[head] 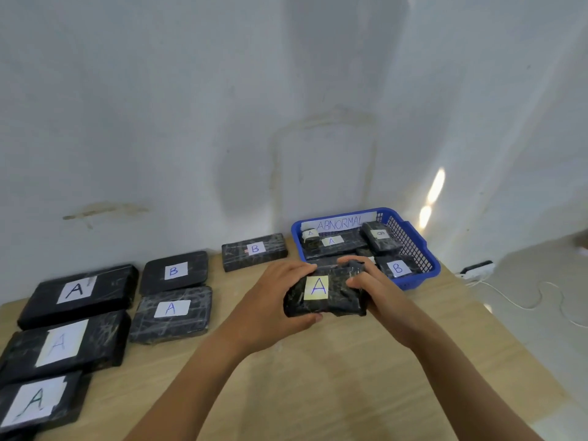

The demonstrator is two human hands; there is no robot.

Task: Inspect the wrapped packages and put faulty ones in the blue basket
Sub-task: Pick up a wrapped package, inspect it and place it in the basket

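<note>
Both hands hold a black wrapped package [331,300] with a yellow label "A" above the table's middle. My left hand [276,300] grips its left end, thumb under the near edge. My right hand [369,281] grips its right end, fingers curled over the far top corner. Just behind it stands the blue basket [426,249] with a paper sign "ABNORMAL", holding several black packages labelled A and B. The held package looks crumpled along its near edge.
Several black wrapped packages lie on the wooden table [318,377] at the left: labelled A [76,294], A [171,313], B [175,272], and one B [254,251] by the wall. A white cable [525,300] and power strip [477,268] lie on the floor at right.
</note>
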